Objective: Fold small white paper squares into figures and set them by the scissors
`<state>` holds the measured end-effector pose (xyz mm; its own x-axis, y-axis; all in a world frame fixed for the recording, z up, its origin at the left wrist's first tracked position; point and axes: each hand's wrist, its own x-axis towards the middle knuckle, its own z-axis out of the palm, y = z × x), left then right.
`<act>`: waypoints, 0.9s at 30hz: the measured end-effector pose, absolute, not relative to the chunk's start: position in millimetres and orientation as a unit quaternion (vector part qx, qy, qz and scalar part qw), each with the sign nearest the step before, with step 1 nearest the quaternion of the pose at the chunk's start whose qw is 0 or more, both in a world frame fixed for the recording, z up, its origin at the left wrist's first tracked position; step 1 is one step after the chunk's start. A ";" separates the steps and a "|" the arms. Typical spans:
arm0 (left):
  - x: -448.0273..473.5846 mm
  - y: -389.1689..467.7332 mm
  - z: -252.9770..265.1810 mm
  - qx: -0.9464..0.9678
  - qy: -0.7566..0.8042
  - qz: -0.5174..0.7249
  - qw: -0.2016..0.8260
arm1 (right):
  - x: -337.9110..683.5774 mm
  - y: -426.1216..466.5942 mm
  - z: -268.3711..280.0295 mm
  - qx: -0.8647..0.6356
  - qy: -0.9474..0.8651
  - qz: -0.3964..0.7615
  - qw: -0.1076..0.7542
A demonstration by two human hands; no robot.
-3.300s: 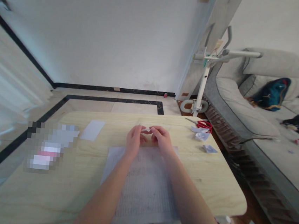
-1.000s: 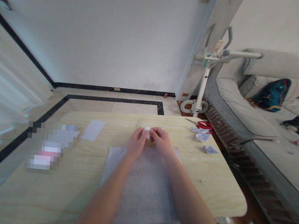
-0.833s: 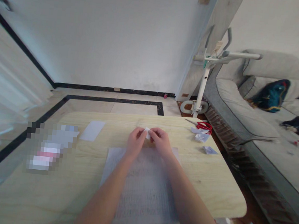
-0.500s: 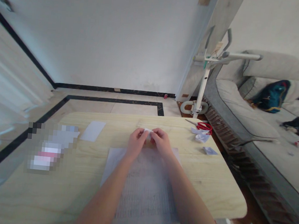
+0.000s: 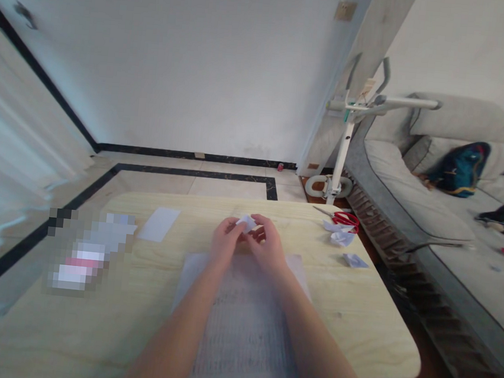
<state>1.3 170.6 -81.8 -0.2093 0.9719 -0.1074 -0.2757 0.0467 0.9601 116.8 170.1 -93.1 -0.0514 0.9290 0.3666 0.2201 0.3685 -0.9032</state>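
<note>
— What are the hands doing at the wooden table (image 5: 355, 318)?

— Left hand (image 5: 225, 241) and right hand (image 5: 265, 245) meet above the table's far middle, fingertips pinched narrowly on a small folded white paper piece (image 5: 246, 222).

— And around them?

— A large printed sheet (image 5: 239, 324) lies under the wrists. Red scissors (image 5: 343, 218) and paper scraps (image 5: 341, 234) sit toward the table's right far corner, a blank card (image 5: 158, 224) toward its left.

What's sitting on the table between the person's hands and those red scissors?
In the head view, only bare wooden table lies between the right hand, which shares a small folded paper with the left hand, and the red scissors.
</note>
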 end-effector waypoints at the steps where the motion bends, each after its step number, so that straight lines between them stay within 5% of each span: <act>1: 1.4 171.2 -83.5 0.337 0.482 0.599 0.543 | 117.1 170.6 -93.5 -0.448 -0.643 0.340 0.520; 27: 1.9 170.1 -87.3 0.380 0.426 0.580 0.581 | 121.8 171.3 -86.5 -0.482 -0.606 0.335 0.537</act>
